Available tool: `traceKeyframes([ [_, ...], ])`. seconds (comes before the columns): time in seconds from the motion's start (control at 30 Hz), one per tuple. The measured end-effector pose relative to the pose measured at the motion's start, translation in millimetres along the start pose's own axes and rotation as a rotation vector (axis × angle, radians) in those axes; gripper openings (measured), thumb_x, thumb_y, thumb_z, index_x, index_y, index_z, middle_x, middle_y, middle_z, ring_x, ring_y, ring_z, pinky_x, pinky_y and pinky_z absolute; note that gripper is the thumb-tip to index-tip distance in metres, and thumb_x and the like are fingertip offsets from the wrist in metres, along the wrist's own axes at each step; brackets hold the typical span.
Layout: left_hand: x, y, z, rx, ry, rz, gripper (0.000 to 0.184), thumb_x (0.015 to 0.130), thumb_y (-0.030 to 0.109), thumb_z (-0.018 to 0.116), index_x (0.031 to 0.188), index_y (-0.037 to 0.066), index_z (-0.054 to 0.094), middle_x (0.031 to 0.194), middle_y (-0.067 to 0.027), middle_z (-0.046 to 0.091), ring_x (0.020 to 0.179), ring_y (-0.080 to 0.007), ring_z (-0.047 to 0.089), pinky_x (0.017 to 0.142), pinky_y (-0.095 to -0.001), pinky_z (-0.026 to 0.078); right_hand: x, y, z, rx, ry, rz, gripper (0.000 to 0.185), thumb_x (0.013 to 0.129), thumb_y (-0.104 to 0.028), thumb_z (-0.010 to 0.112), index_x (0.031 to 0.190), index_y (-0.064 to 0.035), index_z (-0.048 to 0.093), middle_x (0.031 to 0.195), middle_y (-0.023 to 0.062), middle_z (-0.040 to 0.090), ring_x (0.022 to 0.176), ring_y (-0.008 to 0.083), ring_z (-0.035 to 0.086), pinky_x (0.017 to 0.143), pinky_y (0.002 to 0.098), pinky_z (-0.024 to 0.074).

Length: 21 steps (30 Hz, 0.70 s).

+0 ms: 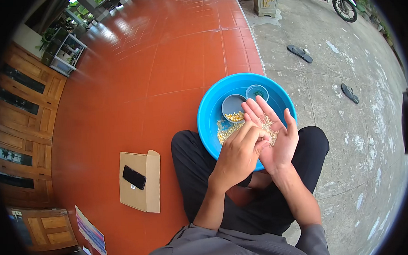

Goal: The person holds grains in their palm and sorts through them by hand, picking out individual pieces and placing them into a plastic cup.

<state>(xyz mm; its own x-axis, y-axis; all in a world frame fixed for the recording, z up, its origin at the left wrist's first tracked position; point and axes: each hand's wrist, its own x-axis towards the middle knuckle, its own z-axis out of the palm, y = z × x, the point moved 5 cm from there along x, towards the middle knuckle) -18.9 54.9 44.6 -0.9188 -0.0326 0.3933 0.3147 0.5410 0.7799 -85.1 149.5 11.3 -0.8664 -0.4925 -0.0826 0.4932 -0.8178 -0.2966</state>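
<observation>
Palm up over the blue basin [205, 127], my right hand [280, 145] holds a pile of pale grains [270, 125], its fingers stretched out. My left hand [241, 148] is closed in a pinch, palm down, at the edge of that pile; what its fingertips hold is hidden. Inside the basin, a grey bowl [233, 102] contains yellow kernels [234, 117]. A clear round container [257, 91] stands beside the bowl, partly behind my right fingertips. More pale yellow grains [226, 131] lie loose on the basin floor, left of my hands.
My crossed legs flank the basin's near side. On the red tiled floor [166, 70] to the left, a black phone [134, 177] rests on a cardboard box [153, 183]. Two sandals [300, 54] lie apart on the concrete [343, 136], with a motorbike [343, 5] farther back.
</observation>
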Motion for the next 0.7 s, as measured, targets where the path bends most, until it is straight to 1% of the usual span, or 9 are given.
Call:
traceKeyframes([
  [0.07, -4, -14, 3, -0.427, 0.058, -0.065, 0.013, 0.111, 0.014, 0.072, 0.110, 0.003, 0.066, 0.101, -0.0069, 0.066, 0.092, -0.0214, 0.068, 0.083, -0.0370, 0.055, -1, 0, 3, 0.029, 0.011, 0.001, 0.086, 0.116, -0.053, 0.041, 0.170, 0.0136, 0.035, 0.171, 0.0349, 0.047, 0.160, 0.0443, 0.048, 0.136, 0.0505, 0.0373],
  [0.1, -6, -19, 5, -0.645, 0.083, -0.104, 0.014, 0.113, 0.016, 0.070, 0.111, 0.003, 0.065, 0.101, -0.0044, 0.065, 0.092, -0.0178, 0.067, 0.083, -0.0351, 0.054, -2, 0, 6, -0.001, 0.007, -0.008, 0.086, 0.116, -0.054, 0.041, 0.170, 0.0135, 0.035, 0.171, 0.0347, 0.046, 0.162, 0.0442, 0.046, 0.137, 0.0512, 0.0343],
  [0.17, -7, -22, 3, -0.962, 0.094, -0.229, 0.017, 0.117, 0.020, 0.067, 0.116, 0.003, 0.064, 0.100, 0.0001, 0.061, 0.089, -0.0081, 0.057, 0.080, -0.0270, 0.048, -1, 0, 7, 0.024, -0.005, -0.001, 0.086, 0.116, -0.054, 0.041, 0.169, 0.0136, 0.036, 0.171, 0.0346, 0.046, 0.162, 0.0442, 0.045, 0.138, 0.0514, 0.0340],
  [0.2, -6, -22, 3, -1.059, 0.088, -0.241, 0.020, 0.118, 0.025, 0.065, 0.118, 0.005, 0.062, 0.097, -0.0020, 0.057, 0.081, -0.0088, 0.051, 0.076, -0.0272, 0.043, 0, -1, 5, 0.010, -0.019, -0.004, 0.086, 0.116, -0.054, 0.040, 0.169, 0.0139, 0.036, 0.171, 0.0348, 0.046, 0.162, 0.0446, 0.045, 0.138, 0.0516, 0.0336],
  [0.3, -5, -24, 4, -1.265, 0.117, -0.324, 0.020, 0.120, 0.025, 0.060, 0.117, 0.005, 0.061, 0.099, -0.0007, 0.054, 0.075, -0.0090, 0.049, 0.069, -0.0270, 0.042, -1, -2, 7, -0.009, -0.001, -0.005, 0.086, 0.117, -0.055, 0.039, 0.168, 0.0139, 0.037, 0.170, 0.0353, 0.047, 0.161, 0.0439, 0.047, 0.137, 0.0509, 0.0350],
  [0.4, -7, -32, 8, -1.548, 0.045, -0.353, 0.018, 0.120, 0.023, 0.058, 0.118, 0.005, 0.060, 0.100, -0.0009, 0.052, 0.071, -0.0087, 0.047, 0.064, -0.0261, 0.040, 0, -3, 6, -0.020, 0.004, -0.010, 0.085, 0.118, -0.054, 0.038, 0.168, 0.0137, 0.037, 0.169, 0.0347, 0.049, 0.160, 0.0434, 0.048, 0.137, 0.0504, 0.0361],
  [0.5, -7, -31, 8, -1.564, 0.055, -0.370, 0.018, 0.121, 0.022, 0.057, 0.120, 0.005, 0.061, 0.101, -0.0015, 0.052, 0.069, -0.0079, 0.046, 0.061, -0.0255, 0.039, 1, -4, 4, -0.015, 0.007, -0.011, 0.084, 0.118, -0.054, 0.037, 0.168, 0.0135, 0.038, 0.168, 0.0341, 0.050, 0.159, 0.0430, 0.049, 0.137, 0.0502, 0.0366],
  [0.6, -6, -29, 7, -1.533, 0.046, -0.371, 0.017, 0.120, 0.023, 0.059, 0.120, 0.006, 0.060, 0.100, -0.0017, 0.051, 0.070, -0.0081, 0.046, 0.064, -0.0266, 0.040, 0, -3, 5, -0.018, 0.010, -0.007, 0.084, 0.118, -0.054, 0.038, 0.168, 0.0132, 0.039, 0.167, 0.0335, 0.052, 0.158, 0.0422, 0.051, 0.137, 0.0502, 0.0366],
  [0.7, -5, -28, 7, -1.450, 0.073, -0.309, 0.017, 0.119, 0.023, 0.061, 0.117, 0.007, 0.059, 0.100, -0.0016, 0.050, 0.074, -0.0092, 0.048, 0.068, -0.0284, 0.042, 0, -3, 5, -0.016, 0.018, -0.001, 0.083, 0.118, -0.054, 0.038, 0.167, 0.0129, 0.040, 0.165, 0.0333, 0.054, 0.156, 0.0415, 0.053, 0.136, 0.0499, 0.0391],
])
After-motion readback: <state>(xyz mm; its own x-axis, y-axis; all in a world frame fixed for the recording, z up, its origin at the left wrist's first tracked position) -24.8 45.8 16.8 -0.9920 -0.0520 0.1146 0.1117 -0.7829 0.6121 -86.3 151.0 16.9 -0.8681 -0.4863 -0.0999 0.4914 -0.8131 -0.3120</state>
